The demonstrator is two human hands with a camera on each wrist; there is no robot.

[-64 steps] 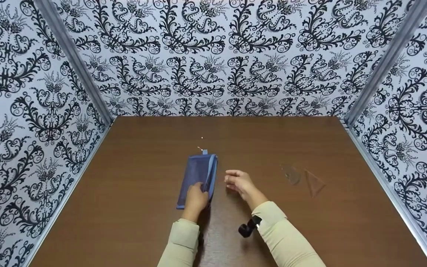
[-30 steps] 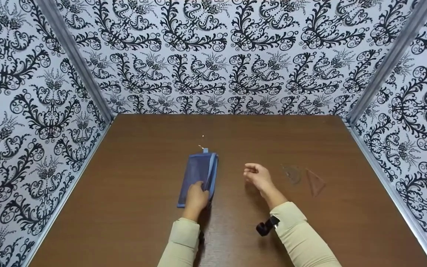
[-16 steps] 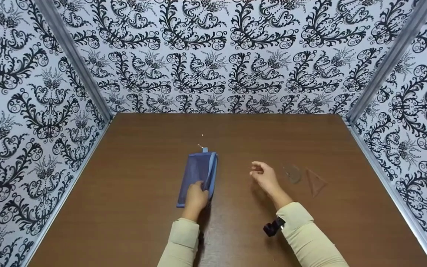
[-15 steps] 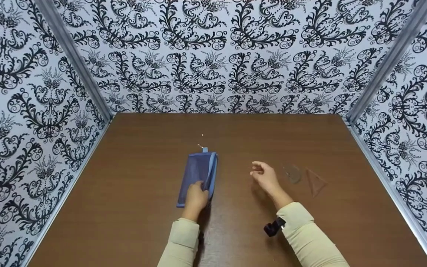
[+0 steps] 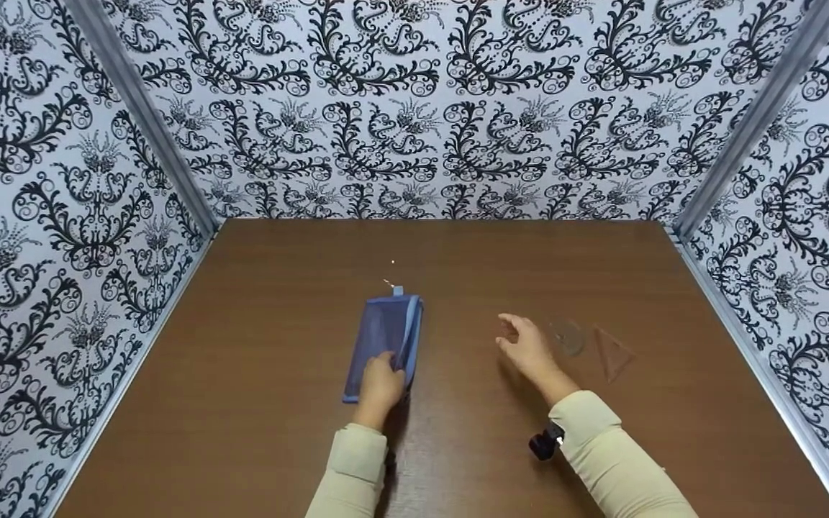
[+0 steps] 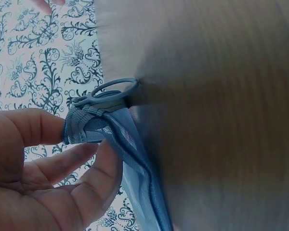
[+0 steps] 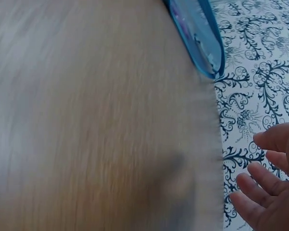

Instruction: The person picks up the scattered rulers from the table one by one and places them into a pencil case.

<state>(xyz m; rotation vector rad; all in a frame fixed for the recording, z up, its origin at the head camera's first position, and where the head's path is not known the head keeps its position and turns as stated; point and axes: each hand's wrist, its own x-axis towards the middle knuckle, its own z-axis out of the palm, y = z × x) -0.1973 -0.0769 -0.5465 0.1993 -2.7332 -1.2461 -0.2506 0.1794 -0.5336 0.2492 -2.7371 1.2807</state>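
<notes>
A blue mesh zipper pouch [image 5: 380,327] lies left of the middle of the brown table. My left hand [image 5: 381,385] grips its near end; in the left wrist view, the thumb and fingers pinch the pouch edge beside a ring-shaped zipper pull [image 6: 116,87]. The pouch's zipped side gapes in the right wrist view, with something inside too unclear to name. My right hand [image 5: 529,352] holds nothing and hovers over the table, fingers loosely bent. Just right of it lie a clear protractor-like piece [image 5: 568,338] and a clear triangular set square [image 5: 612,353].
A small white cord or tag [image 5: 388,283] sits at the pouch's far end, with a tiny white speck beyond it. Patterned wall panels [image 5: 414,108] enclose the table [image 5: 278,432] at the back and sides. A black wrist camera [image 5: 545,442] hangs from the right sleeve.
My right hand has moved away from the pouch to the right, towards the clear pieces, and its fingers have spread a little. The left hand and the pouch have stayed in place.
</notes>
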